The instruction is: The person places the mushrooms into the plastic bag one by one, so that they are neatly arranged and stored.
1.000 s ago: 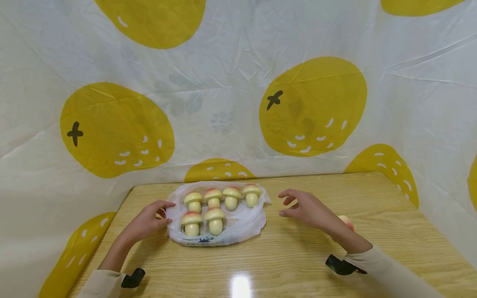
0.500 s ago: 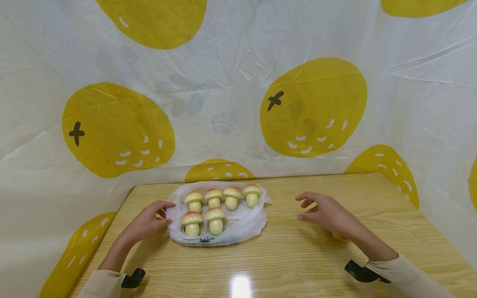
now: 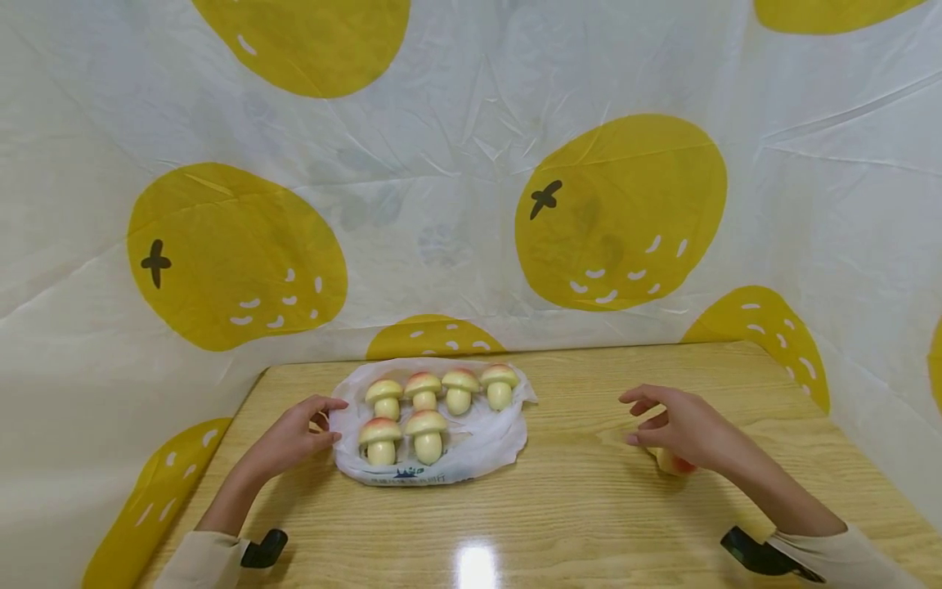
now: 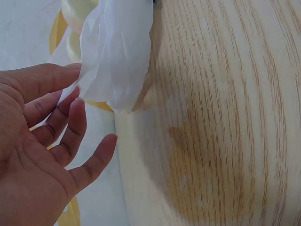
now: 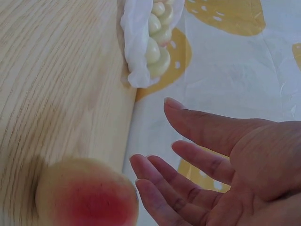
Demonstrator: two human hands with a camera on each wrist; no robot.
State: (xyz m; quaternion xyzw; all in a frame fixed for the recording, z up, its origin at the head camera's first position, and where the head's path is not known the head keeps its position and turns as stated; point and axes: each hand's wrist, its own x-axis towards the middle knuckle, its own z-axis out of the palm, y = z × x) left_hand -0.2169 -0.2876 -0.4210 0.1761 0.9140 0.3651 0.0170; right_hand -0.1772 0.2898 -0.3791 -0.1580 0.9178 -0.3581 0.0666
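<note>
Several toy mushrooms (image 3: pixel 428 438) with cream stems and red-tinged caps lie in two rows on a flattened white plastic bag (image 3: pixel 471 466) in the head view. My left hand (image 3: pixel 290 438) holds the bag's left edge; in the left wrist view its thumb (image 4: pixel 51 77) and curled fingers have the thin film between them. My right hand (image 3: pixel 680 425) hovers with its fingers loosely bent and nothing in them. Just below it rests a rounded cream piece with a red patch (image 5: pixel 89 193), partly hidden by the hand in the head view, so its full shape cannot be told.
A wooden table (image 3: pixel 574 523) carries everything. White cloth (image 3: pixel 441 221) printed with yellow fruit rises behind the table and along both sides. Each wrist wears a dark strap (image 3: pixel 263 548) at the sleeve.
My right hand has moved rightward, away from the bag, to above the cream-and-red piece, which shows more now. The left hand, bag and mushrooms have stayed in place.
</note>
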